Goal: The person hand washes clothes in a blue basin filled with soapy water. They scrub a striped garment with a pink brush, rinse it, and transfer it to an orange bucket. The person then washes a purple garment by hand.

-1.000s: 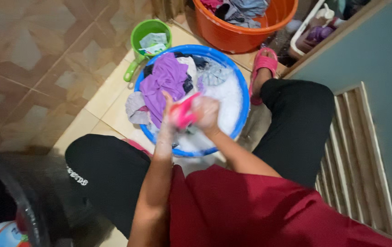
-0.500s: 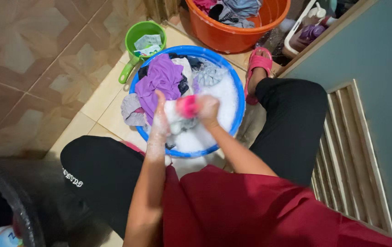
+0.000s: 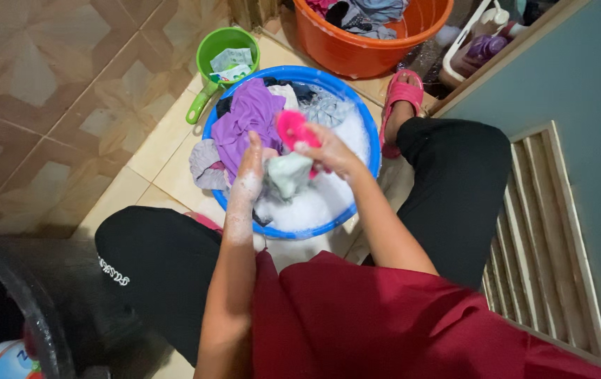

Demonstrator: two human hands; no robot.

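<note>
Holding a pale wet cloth (image 3: 288, 174), the left hand (image 3: 250, 168) grips it; the right hand (image 3: 325, 151) clutches a pink brush (image 3: 292, 130) just above.

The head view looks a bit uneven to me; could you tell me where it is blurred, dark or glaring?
Head view: the right hand and its pink brush are slightly motion-smeared; the left hand, foam-covered, is sharper. The black bin at lower left sits in deep shadow. The orange tub and floor tiles show soft sheen, no harsh glare.
</note>
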